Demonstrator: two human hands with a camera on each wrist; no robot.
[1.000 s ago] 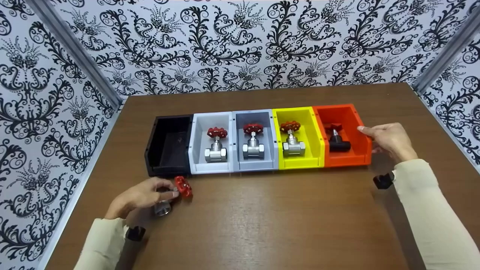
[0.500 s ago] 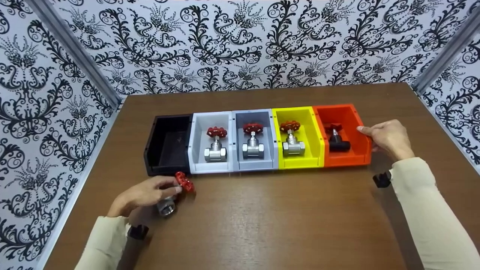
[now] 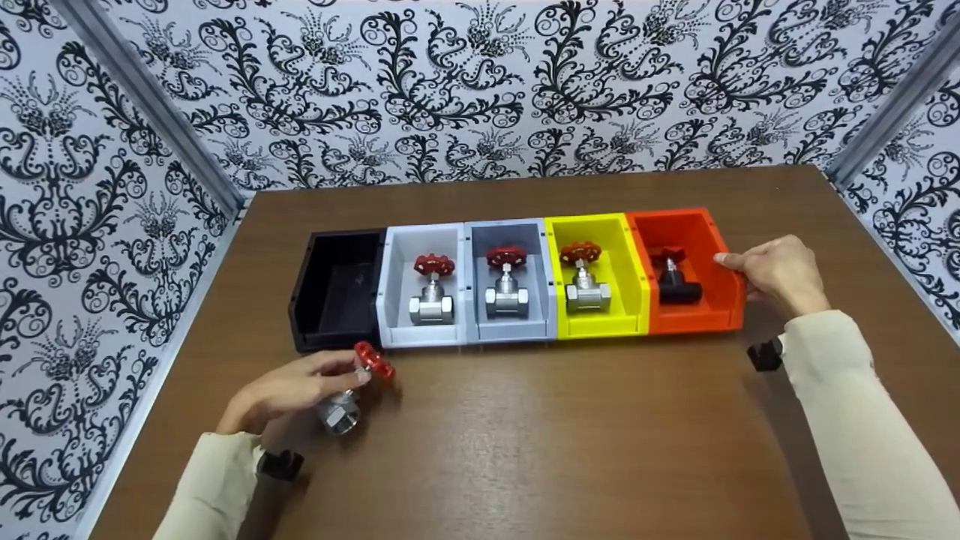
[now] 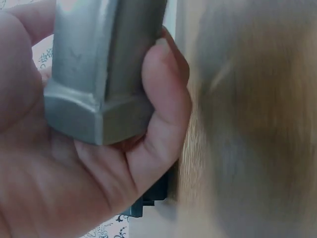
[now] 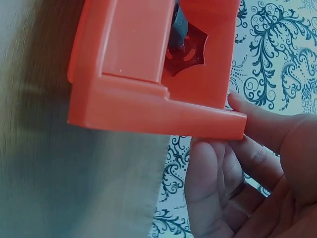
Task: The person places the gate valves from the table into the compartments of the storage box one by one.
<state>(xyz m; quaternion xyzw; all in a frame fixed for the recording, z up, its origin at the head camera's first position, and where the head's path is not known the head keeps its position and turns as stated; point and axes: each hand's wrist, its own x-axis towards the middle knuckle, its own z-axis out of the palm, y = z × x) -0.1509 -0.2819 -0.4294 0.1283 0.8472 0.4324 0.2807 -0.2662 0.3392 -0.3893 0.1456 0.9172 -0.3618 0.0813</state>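
My left hand (image 3: pixel 300 386) grips a metal gate valve (image 3: pixel 341 414) with a red handwheel, tilted just in front of the black bin (image 3: pixel 337 292). In the left wrist view the fingers curl round the valve's hexagonal steel end (image 4: pixel 99 119). At the far right, my right hand (image 3: pixel 784 276) pinches the side wall of the orange bin (image 3: pixel 716 292), its thumb on the inner side and its fingers outside. A black valve (image 3: pixel 679 289) with a red star-shaped handle lies in that orange bin.
The bins stand joined in a row on the brown table (image 3: pixel 525 435). White (image 3: pixel 401 244), grey (image 3: pixel 502 232) and yellow (image 3: pixel 622 262) bins each contain a steel valve with a red handwheel. A patterned wall (image 3: pixel 480 90) stands behind the table.
My left hand has turned the valve and shifted it slightly right, so more of its metal body shows. The right hand keeps its pinch on the orange bin.
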